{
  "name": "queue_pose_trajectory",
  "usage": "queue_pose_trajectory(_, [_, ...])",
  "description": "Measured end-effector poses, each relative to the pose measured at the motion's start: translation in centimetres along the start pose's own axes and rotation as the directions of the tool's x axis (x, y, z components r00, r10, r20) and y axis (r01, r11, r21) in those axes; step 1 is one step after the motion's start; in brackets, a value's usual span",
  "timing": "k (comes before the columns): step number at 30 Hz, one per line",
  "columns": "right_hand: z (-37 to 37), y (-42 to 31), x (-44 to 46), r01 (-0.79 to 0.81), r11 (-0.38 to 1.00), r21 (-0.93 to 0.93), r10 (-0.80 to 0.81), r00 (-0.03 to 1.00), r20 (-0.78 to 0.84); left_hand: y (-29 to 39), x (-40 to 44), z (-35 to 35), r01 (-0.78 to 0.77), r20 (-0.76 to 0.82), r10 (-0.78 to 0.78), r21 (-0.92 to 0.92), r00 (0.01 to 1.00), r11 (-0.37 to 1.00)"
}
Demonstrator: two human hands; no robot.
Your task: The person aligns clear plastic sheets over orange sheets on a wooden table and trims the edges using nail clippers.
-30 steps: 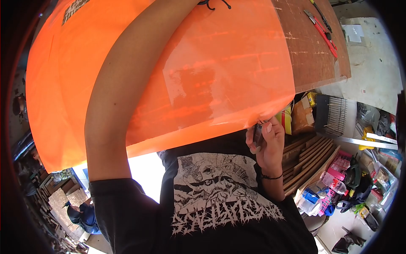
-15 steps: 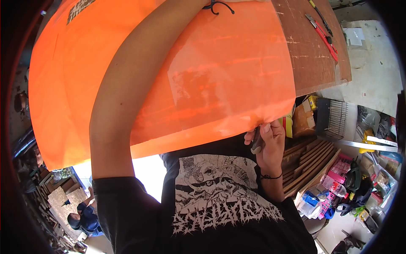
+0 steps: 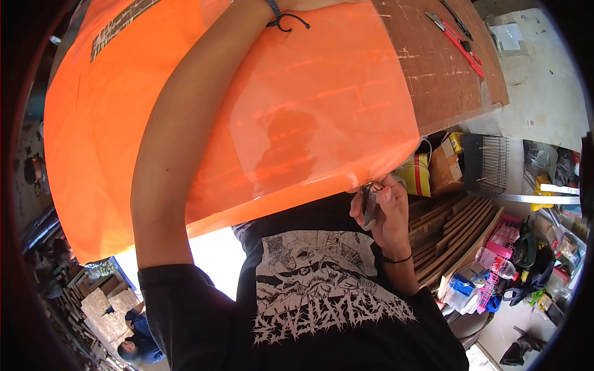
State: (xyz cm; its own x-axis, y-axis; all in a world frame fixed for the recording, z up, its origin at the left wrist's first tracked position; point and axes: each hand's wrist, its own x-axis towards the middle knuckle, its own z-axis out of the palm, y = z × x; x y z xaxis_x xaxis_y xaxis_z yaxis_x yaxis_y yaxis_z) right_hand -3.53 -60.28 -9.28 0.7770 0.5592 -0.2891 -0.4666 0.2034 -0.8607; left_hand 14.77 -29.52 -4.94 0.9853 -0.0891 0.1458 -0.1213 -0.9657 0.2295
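Note:
An orange sheet (image 3: pixel 124 136) covers most of the brown board (image 3: pixel 445 86), with a clear glossy film (image 3: pixel 334 111) over its right part. My left arm reaches across the sheet to the top edge, where part of my left hand (image 3: pixel 315 4) lies on it; its fingers are cut off or hidden. By the sheet's lower right corner, my right hand (image 3: pixel 391 213) is closed round a small grey metal tool (image 3: pixel 370 207), whose kind I cannot make out. That hand's fingertips touch the sheet's edge.
A red cutter (image 3: pixel 458 43) and a dark pen-like tool (image 3: pixel 456 20) lie on the board's right side. Wooden strips (image 3: pixel 458 229), a wire rack (image 3: pixel 494 164) and a pink basket (image 3: pixel 501 238) stand below right. A person (image 3: pixel 141 340) is at the lower left.
The view has shifted slightly. More of the metal tool shows in my right hand, which stays at the sheet's lower edge. The person at lower left has moved lower in view.

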Motion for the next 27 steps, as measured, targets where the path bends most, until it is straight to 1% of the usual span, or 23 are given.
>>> queue_pose_trajectory(2, [-0.2,0.1,0.0,0.019,0.997,0.072,-0.019,1.000,-0.010,0.0,0.0,0.0,-0.001,-0.003,0.001,-0.001,1.000,1.000])
queue_pose_trajectory(3, [-0.4,0.3,0.0,0.025,0.997,0.075,-0.024,1.000,-0.016,0.0,-0.1,0.0,0.004,-0.001,-0.004,-0.020,1.000,1.000])
queue_pose_trajectory(5, [-0.8,0.5,0.2,0.119,0.966,0.230,-0.112,0.993,-0.043,0.1,-0.2,-0.2,0.001,0.000,-0.001,-0.033,1.000,0.999])
queue_pose_trajectory(6, [-0.9,0.3,0.3,0.126,0.964,0.234,-0.119,0.992,-0.046,0.3,-0.3,-0.3,0.010,0.011,-0.010,-0.040,1.000,0.999])
queue_pose_trajectory(8, [-1.5,-0.3,0.6,0.173,0.979,0.109,-0.157,0.977,-0.143,0.4,-0.2,-0.6,0.015,0.020,-0.014,-0.037,1.000,0.999])
queue_pose_trajectory(9, [-1.6,-0.8,0.8,0.181,0.977,0.115,-0.164,0.976,-0.141,0.5,-0.2,-0.5,0.017,0.014,-0.016,-0.038,1.000,0.999])
queue_pose_trajectory(11, [-1.5,-1.8,1.2,0.156,0.981,-0.113,-0.183,0.940,-0.288,0.6,-0.3,-0.6,0.014,0.007,-0.014,-0.027,1.000,1.000])
queue_pose_trajectory(12, [-1.7,-2.0,1.4,0.161,0.986,-0.036,-0.164,0.927,-0.337,0.7,-0.4,-0.8,0.016,0.009,-0.016,-0.033,1.000,0.999])
queue_pose_trajectory(13, [-1.7,-2.2,1.5,0.170,0.985,-0.030,-0.170,0.927,-0.334,0.8,-0.5,-0.9,0.019,0.012,-0.019,-0.040,1.000,0.999])
queue_pose_trajectory(15, [-1.5,-3.0,1.4,0.138,0.986,-0.089,-0.162,0.908,-0.386,0.9,-0.5,-1.1,0.007,0.002,-0.007,-0.037,1.000,0.999])
queue_pose_trajectory(17, [-1.3,-3.5,1.4,0.150,0.985,-0.084,-0.171,0.906,-0.388,1.1,-0.5,-1.2,-0.004,-0.003,0.004,-0.037,1.000,0.999])
queue_pose_trajectory(19, [-1.3,-3.8,1.4,0.159,0.982,-0.097,-0.185,0.902,-0.390,1.4,-0.6,-1.4,0.042,0.010,-0.041,-0.024,0.999,0.999])
queue_pose_trajectory(23, [-1.4,-3.9,1.4,0.181,0.978,-0.106,-0.208,0.902,-0.377,1.4,-0.3,-1.1,0.045,0.019,-0.044,-0.047,0.999,0.998])
queue_pose_trajectory(25, [-1.4,-4.6,1.6,0.154,0.986,-0.068,-0.168,0.925,-0.341,1.1,0.1,0.0,0.003,-0.159,0.007,0.063,0.987,0.998])
queue_pose_trajectory(26, [-1.5,-5.0,1.9,0.176,0.983,-0.059,-0.186,0.926,-0.329,0.8,0.2,0.4,-0.002,-0.172,0.016,0.086,0.985,0.996])
queue_pose_trajectory(27, [-1.6,-5.6,2.4,0.154,0.981,-0.119,-0.183,0.939,-0.291,0.5,0.2,0.6,-0.036,-0.180,0.044,0.049,0.983,0.998])
